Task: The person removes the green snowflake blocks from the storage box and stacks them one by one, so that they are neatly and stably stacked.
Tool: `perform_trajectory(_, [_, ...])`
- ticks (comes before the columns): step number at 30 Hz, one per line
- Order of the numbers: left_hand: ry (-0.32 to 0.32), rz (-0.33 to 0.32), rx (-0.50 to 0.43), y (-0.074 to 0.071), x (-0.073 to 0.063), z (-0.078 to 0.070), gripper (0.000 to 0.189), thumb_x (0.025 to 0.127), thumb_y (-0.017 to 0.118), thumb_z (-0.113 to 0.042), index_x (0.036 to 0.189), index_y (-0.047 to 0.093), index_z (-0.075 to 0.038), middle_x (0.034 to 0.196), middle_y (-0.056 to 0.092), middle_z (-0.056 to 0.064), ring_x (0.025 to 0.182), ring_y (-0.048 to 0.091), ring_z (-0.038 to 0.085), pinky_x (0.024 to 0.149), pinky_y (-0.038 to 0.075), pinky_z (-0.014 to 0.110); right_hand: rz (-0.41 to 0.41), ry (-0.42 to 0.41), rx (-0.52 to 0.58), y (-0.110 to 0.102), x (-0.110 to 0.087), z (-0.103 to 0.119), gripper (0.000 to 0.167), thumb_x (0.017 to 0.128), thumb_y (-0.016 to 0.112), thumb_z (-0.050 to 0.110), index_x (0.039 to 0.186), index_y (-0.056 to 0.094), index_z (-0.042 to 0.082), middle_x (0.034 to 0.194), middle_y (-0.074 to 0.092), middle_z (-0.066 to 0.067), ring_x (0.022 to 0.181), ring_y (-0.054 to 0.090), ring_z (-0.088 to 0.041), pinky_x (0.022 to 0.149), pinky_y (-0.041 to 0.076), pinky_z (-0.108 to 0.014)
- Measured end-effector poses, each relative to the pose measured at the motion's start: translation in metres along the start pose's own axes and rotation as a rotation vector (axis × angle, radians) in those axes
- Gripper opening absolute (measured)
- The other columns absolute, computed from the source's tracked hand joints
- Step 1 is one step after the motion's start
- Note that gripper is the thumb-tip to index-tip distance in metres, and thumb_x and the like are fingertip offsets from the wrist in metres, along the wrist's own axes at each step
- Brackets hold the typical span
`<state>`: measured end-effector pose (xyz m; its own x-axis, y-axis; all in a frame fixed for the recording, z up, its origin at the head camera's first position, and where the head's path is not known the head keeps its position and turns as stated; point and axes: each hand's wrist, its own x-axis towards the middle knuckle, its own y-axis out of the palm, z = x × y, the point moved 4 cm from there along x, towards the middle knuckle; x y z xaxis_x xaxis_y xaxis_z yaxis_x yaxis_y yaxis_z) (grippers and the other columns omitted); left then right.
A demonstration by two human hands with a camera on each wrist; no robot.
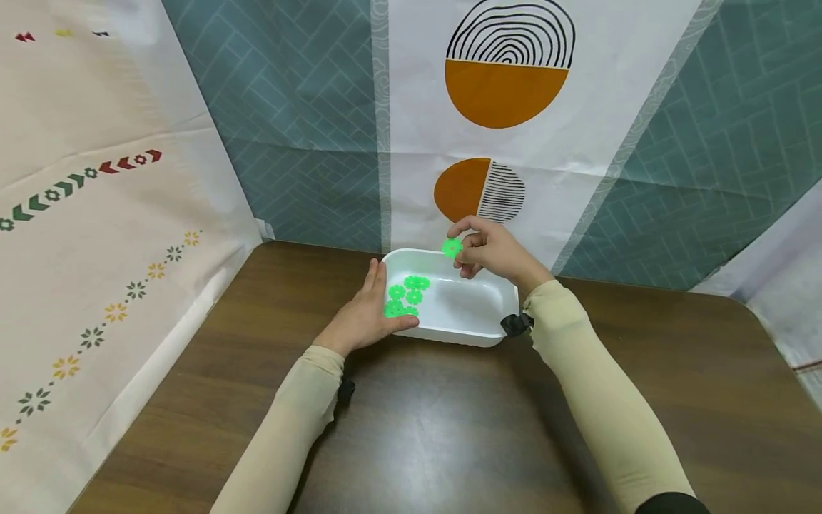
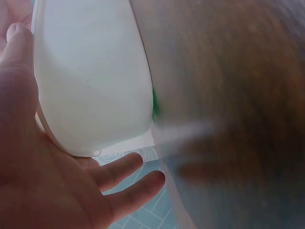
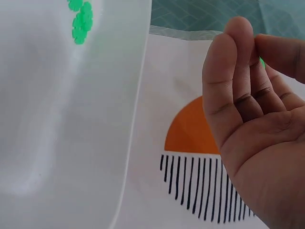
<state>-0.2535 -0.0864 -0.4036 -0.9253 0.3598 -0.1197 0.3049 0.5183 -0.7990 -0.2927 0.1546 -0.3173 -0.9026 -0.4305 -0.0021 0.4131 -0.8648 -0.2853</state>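
A shallow white plastic tray (image 1: 472, 303) stands on the table near the back wall. Several bright green flower-shaped plastic discs (image 1: 414, 297) lie at its left end, and some show in the right wrist view too. Over the tray's back rim, my right hand (image 1: 494, 250) pinches one green flower-shaped disc (image 1: 452, 248) between thumb and fingers; in the right wrist view the fingers hide most of it. My left hand (image 1: 367, 312) rests against the tray's left end with fingers straight, its thumb along the front rim. The left wrist view shows the tray's outer side (image 2: 95, 71) against that palm.
The brown wooden table (image 1: 411, 428) reaches forward and to both sides. Behind the tray hangs a patterned cloth (image 1: 308, 128) with orange and striped shapes. A cream cloth (image 1: 96, 250) borders the left side. Dark bands are at both wrists.
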Motion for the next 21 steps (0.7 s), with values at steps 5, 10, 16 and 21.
perform_trajectory(5, [0.004,-0.002,0.004,0.0,0.002,0.0,0.124,0.085,0.071,-0.065,0.162,-0.009,-0.009,0.167,-0.018,0.005,0.149,0.021,0.037,0.111,0.035,0.052,-0.027,-0.029,0.063,-0.005,-0.018,-0.003,0.033,0.097,0.057,-0.004,0.129,0.053,-0.002,0.092,0.059,-0.038,0.068,0.066,-0.033,0.069,0.058,-0.045])
perform_trajectory(10, [0.012,0.005,0.008,0.002,0.004,0.002,0.125,0.084,0.07,-0.068,0.161,-0.01,-0.009,0.167,-0.017,0.007,0.15,0.02,0.037,0.111,0.034,0.051,-0.093,-0.036,0.156,-0.013,-0.037,-0.012,0.029,0.098,0.06,-0.001,0.126,0.058,0.006,0.086,0.062,-0.028,0.067,0.066,-0.029,0.069,0.058,-0.044])
perform_trajectory(16, [0.006,0.002,0.006,0.002,0.004,0.002,0.125,0.084,0.07,-0.067,0.161,-0.011,-0.01,0.167,-0.019,0.004,0.149,0.021,0.037,0.111,0.034,0.052,-0.181,-0.044,0.188,-0.024,-0.061,-0.02,0.028,0.097,0.054,-0.004,0.121,0.061,0.009,0.08,0.062,-0.018,0.062,0.063,-0.027,0.065,0.058,-0.038])
perform_trajectory(21, [-0.003,0.015,0.002,0.001,0.003,0.001,0.125,0.085,0.071,-0.065,0.161,-0.013,-0.011,0.167,-0.018,0.005,0.148,0.023,0.037,0.111,0.035,0.053,-0.245,-0.019,0.174,-0.036,-0.08,-0.031,0.029,0.096,0.053,-0.006,0.119,0.062,0.01,0.081,0.061,-0.016,0.062,0.064,-0.025,0.064,0.059,-0.037])
